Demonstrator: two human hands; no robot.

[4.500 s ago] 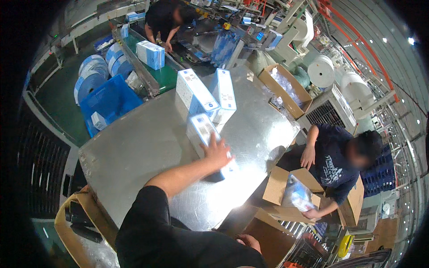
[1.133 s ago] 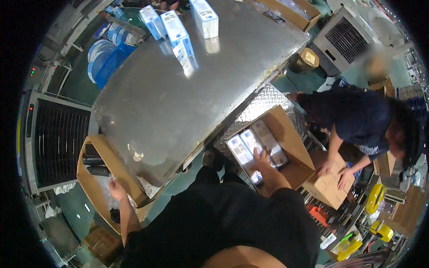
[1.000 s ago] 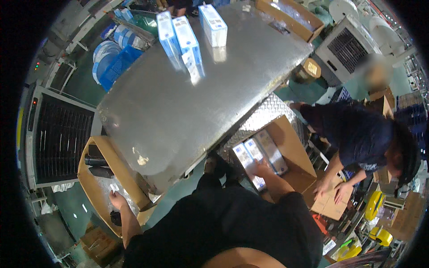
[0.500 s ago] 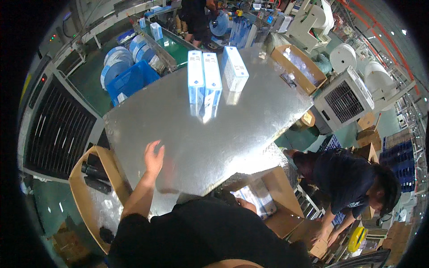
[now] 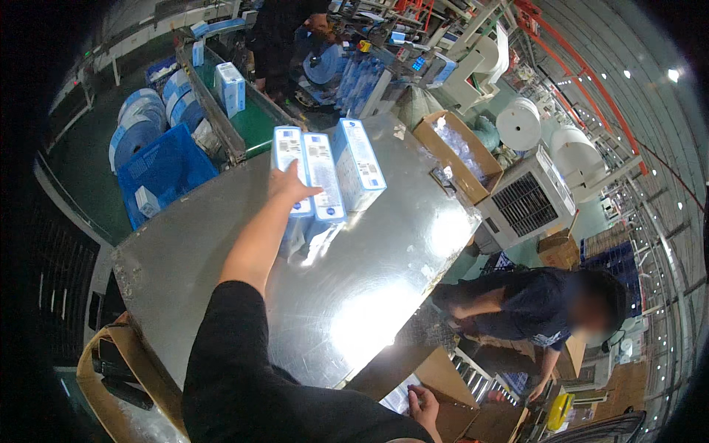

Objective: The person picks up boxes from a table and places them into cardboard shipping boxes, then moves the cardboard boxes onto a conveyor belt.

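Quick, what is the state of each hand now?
Left hand: open, fingers on the blue-and-white boxes.
Right hand: at the cardboard box; grip cannot be told.

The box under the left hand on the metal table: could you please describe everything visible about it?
The box is a tall, flat white carton with blue edging and a printed face, seemingly cardboard. It stands upright on the shiny metal table, leftmost of three like boxes, pressed against the middle box. The left hand rests on its front, fingers reaching to the neighbour. It looks closed and undamaged.
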